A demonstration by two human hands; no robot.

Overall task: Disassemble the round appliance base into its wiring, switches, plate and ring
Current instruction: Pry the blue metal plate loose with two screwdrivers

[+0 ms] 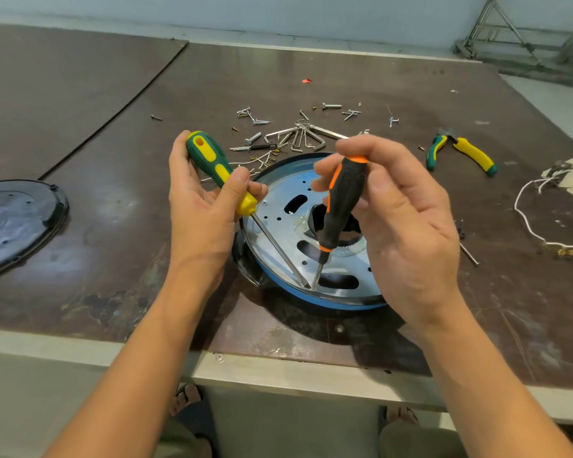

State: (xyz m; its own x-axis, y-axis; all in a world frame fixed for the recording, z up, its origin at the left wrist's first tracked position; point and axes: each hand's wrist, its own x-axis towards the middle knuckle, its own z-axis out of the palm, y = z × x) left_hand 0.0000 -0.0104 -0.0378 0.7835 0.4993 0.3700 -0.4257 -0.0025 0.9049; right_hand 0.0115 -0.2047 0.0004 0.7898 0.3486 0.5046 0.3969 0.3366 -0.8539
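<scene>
On the surface [113, 160] in front of me sits the round base [311, 236]. Want a status?

Yes. How far along?

Partway, I'd judge. Wiring [515, 208] lies well right of the base, and loose screws [298, 133] just behind it. Switches I can't pick out.

What's left?

The metal plate [278, 226] is still seated in the blue ring [338, 305] — nothing else holds anything.

Hands?

My left hand [199, 206] grips a green-and-yellow screwdriver [212, 163], my right hand [394, 219] pinches a black-and-orange one [344, 200] — both tips at the base's near rim.
</scene>
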